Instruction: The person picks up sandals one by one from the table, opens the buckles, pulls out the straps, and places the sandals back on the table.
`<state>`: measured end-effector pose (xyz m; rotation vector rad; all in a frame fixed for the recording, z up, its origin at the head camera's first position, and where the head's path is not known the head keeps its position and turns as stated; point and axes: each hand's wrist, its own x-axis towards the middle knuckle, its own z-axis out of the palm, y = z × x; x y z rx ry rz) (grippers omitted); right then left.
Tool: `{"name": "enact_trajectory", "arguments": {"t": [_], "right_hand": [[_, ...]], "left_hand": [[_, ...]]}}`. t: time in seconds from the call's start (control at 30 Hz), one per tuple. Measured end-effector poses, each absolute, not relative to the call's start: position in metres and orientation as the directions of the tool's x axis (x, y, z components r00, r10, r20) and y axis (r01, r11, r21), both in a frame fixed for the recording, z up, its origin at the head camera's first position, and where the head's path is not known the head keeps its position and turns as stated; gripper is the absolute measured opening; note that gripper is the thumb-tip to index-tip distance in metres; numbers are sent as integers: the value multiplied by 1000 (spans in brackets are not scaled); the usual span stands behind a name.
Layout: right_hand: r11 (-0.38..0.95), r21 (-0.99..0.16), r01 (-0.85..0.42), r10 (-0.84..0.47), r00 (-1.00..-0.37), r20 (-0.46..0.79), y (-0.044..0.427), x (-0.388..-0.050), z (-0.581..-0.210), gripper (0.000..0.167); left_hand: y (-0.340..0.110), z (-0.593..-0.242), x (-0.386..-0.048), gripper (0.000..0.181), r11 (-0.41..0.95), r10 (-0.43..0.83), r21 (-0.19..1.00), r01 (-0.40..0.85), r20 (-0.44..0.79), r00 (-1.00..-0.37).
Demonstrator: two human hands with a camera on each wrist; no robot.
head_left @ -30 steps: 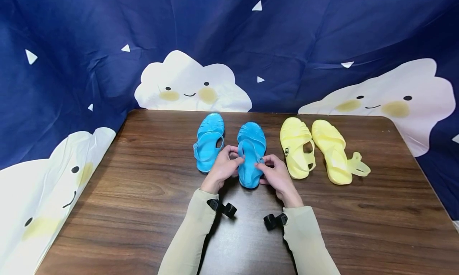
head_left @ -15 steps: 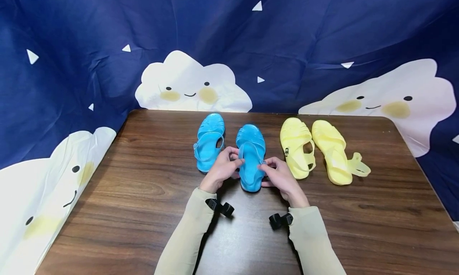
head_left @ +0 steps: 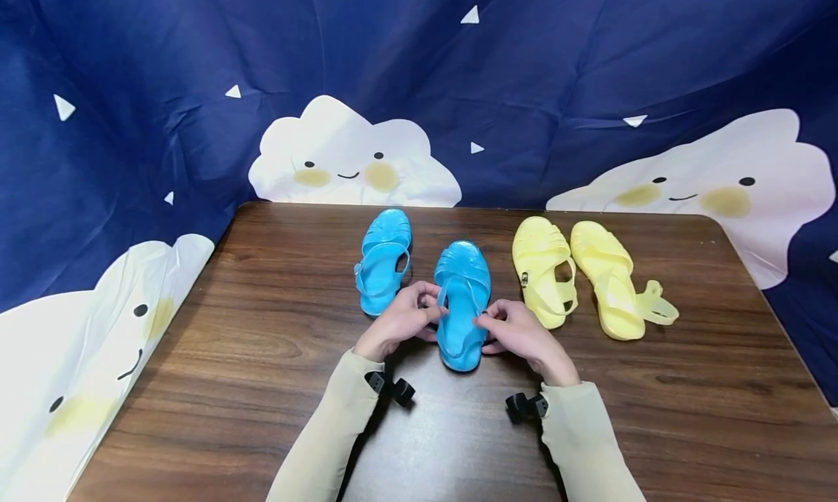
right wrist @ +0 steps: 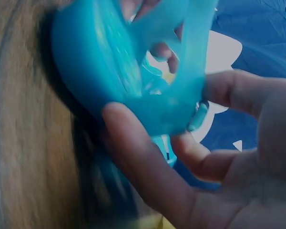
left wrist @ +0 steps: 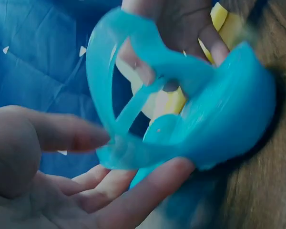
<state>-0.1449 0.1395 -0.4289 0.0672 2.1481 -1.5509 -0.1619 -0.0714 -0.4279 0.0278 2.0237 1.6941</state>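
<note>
Blue jelly sandal (head_left: 461, 305) between hands, toe pointing away, heel toward wearer of camera; long axis runs between grips, neither hand clearly nearer. Left hand (head_left: 402, 319) pinches left side strap (left wrist: 138, 151), thumb and fingers nearly together; right hand (head_left: 524, 336) pinches opposite side by buckle (right wrist: 199, 116). Sole contact with wooden table (head_left: 262, 342) unclear. Other blue sandal (head_left: 380, 265) beyond left hand; yellow sandals (head_left: 538, 262) off right.

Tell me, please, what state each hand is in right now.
Left hand: holding one side of the nearer blue sandal.
Right hand: holding its other side.
</note>
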Motion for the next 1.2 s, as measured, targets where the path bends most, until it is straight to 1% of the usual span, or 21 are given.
{"name": "enact_trajectory", "arguments": {"t": [0.13,0.4,0.67,0.97,1.2], "right_hand": [[381,-875,299,-278,-865,-417,143,-141,-427,22],[398,-877,267,-358,-836,-417,150,-134,-422,21],[440,-867,232,-369,-834,-410,154,-133,-421,22],[459,-865,201,-399,-824,-403,152,-132,-419,24],[473,-860,191,-387,-832,-398,156,-133,-420,26]], "left_hand": [[-75,-427,-160,41,248,369,921,-302,-378,-849],[-79,-426,-154,40,282,423,919,-277,-378,-824],[-79,-426,-152,38,286,460,920,-269,-378,-803],[-81,-425,-151,38,299,448,923,-241,-359,-819],[-81,-427,-151,39,305,455,921,-241,-364,-813]]}}
